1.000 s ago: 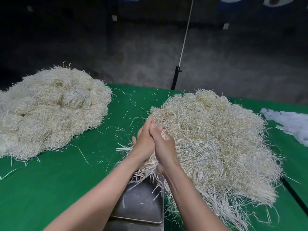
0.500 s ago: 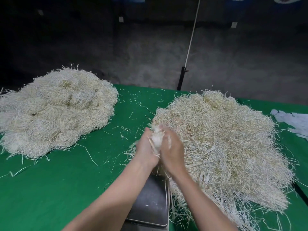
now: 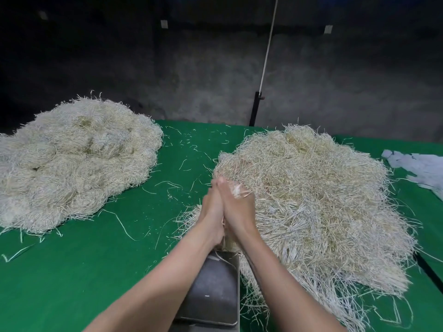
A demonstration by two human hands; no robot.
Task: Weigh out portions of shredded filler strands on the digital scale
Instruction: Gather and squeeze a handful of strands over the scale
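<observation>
The biggest risk from here, as I judge it, is losing part of the portion on the way to the scale (image 3: pixel 213 291). The strands are light and springy, so if I ease the pressure too soon they could fan out and drop onto the green counter (image 3: pixel 72 271), where stray bits already lie scattered. The big heap (image 3: pixel 311 200) at my 2 o'clock also spills right up against the scale's edge, and loose ends from it look to be trailing onto the tray. Any that rest there would add to the reading and make the portion wrong.

My left hand (image 3: pixel 212 212) and right hand (image 3: pixel 236 209) are pressed together palm to palm, fingers straight and pointing toward 12 o'clock, with hardly any gap between them. A small tuft of strands (image 3: pixel 237 189) pokes out near my right fingertips, and more shows at the heels of my palms. How much I have caught between my palms I cannot tell. My hands sit at the near left edge of the big heap, just beyond the far end of the scale tray. A second heap (image 3: pixel 72 159) lies well apart at my 10 o'clock.
</observation>
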